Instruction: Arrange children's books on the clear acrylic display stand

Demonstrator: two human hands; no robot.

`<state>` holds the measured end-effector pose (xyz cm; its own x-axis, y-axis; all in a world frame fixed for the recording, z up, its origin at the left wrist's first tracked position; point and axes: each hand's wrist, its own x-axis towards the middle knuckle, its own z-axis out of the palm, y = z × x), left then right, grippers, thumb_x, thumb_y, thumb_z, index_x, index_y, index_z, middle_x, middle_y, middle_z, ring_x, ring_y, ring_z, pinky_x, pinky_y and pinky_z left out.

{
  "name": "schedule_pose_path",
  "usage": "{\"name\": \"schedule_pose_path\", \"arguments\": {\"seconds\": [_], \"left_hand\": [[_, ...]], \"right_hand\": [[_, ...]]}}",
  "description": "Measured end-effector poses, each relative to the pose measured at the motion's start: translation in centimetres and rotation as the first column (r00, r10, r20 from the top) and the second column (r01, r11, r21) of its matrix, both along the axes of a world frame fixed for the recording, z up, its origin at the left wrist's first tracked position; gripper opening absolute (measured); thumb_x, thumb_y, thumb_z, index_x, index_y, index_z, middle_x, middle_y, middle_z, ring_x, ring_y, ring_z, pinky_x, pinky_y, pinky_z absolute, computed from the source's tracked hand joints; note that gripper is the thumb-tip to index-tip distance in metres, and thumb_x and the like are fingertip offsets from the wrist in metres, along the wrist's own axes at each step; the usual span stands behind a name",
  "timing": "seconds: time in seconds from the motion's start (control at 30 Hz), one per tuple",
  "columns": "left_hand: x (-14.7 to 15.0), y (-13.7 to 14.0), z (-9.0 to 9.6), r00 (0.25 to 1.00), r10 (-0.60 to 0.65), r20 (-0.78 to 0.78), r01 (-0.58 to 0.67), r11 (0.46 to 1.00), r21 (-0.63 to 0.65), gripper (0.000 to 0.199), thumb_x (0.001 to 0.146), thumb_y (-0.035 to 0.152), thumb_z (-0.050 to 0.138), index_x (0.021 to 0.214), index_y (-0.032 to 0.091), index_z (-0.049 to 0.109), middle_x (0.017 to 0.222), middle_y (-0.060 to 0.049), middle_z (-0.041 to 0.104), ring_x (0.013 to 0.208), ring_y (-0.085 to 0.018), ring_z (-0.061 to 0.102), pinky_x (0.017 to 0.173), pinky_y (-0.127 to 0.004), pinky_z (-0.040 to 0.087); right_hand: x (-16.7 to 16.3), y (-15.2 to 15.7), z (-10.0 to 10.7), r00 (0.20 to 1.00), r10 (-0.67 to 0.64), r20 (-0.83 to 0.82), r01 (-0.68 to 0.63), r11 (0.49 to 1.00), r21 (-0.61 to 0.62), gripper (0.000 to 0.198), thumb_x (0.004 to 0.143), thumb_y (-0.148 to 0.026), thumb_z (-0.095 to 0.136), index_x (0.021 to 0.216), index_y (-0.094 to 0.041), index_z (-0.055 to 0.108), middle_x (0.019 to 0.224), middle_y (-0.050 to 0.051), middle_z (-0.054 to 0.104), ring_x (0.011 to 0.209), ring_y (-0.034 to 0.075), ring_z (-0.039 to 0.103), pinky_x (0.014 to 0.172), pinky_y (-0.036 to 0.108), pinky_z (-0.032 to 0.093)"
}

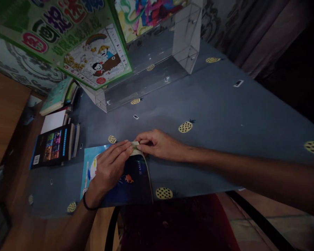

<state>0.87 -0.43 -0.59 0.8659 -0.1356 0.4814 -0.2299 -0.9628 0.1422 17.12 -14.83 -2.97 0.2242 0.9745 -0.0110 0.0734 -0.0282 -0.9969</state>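
Note:
A thin blue picture book [140, 179] lies at the table's near edge, light blue on its left part and dark blue on its right. My left hand [111, 167], with a black band at the wrist, rests across it with straight fingers close together. Those fingertips reach the book's top edge, where a corner curls up and pale pages show. My right hand [153, 143] pinches this lifted corner between thumb and bent fingers, coming from the right. The palms hide part of the cover.
Behind the hands, a clear acrylic stand [146, 83] holds a green picture book [94, 52] and a colourful one [146, 17]. More books [54, 144] stand in a row on the left. A grey tablecloth [214, 101] with pineapple prints covers the table.

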Motion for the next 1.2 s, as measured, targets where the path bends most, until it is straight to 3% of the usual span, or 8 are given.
{"name": "schedule_pose_path", "arguments": {"seconds": [0.33,0.7,0.87,1.03,1.2], "left_hand": [[1.0,0.0,0.4,0.997,0.043,-0.066,-0.045,0.998,-0.039,0.020,0.096,0.008,0.055,0.106,0.021,0.067,0.104,-0.004,0.078,0.100,-0.016,0.073,0.086,-0.029,0.061],[1.2,0.0,-0.5,0.992,0.103,-0.077,-0.111,0.989,-0.099,0.020,0.097,0.016,0.057,0.114,0.022,0.063,0.101,-0.004,0.077,0.090,-0.017,0.072,0.081,-0.031,0.059],[0.4,-0.2,-1.5,0.985,0.165,-0.042,-0.168,0.982,-0.083,0.032,0.097,0.019,0.059,0.128,0.024,0.056,0.117,-0.008,0.073,0.106,-0.021,0.071,0.092,-0.036,0.059],[-0.9,-0.7,-1.8,0.982,0.181,-0.059,-0.182,0.983,-0.005,0.040,0.098,0.018,0.053,0.138,0.022,0.049,0.135,-0.014,0.063,0.125,-0.024,0.062,0.103,-0.045,0.056],[-0.8,-1.1,-2.2,0.971,0.133,-0.197,-0.120,0.990,0.079,0.048,0.099,0.011,0.045,0.146,0.015,0.041,0.149,-0.017,0.052,0.144,-0.026,0.044,0.114,-0.051,0.046]], "right_hand": [[0.0,0.0,0.3,0.999,-0.006,-0.046,0.005,1.000,-0.019,0.012,0.089,-0.014,0.055,0.086,-0.018,0.066,0.067,-0.003,0.064,0.062,0.012,0.059,0.060,0.024,0.045],[-0.2,-0.3,0.3,0.996,-0.009,-0.092,0.007,1.000,-0.026,0.009,0.086,-0.026,0.067,0.084,-0.017,0.066,0.074,0.000,0.069,0.068,0.013,0.062,0.065,0.026,0.048],[-0.5,-0.1,-0.2,0.997,-0.079,-0.024,0.078,0.996,-0.040,0.007,0.089,-0.024,0.063,0.092,-0.019,0.067,0.078,0.000,0.074,0.073,0.016,0.065,0.068,0.027,0.049],[-0.7,0.3,-0.9,0.990,-0.133,-0.047,0.133,0.991,0.015,0.031,0.090,-0.021,0.059,0.121,-0.022,0.060,0.091,0.002,0.077,0.079,0.017,0.067,0.074,0.031,0.052],[0.5,0.5,-1.5,0.966,-0.251,0.060,0.251,0.968,0.006,0.040,0.087,-0.024,0.061,0.126,-0.020,0.056,0.076,-0.001,0.070,0.073,0.017,0.065,0.069,0.031,0.050]]}}
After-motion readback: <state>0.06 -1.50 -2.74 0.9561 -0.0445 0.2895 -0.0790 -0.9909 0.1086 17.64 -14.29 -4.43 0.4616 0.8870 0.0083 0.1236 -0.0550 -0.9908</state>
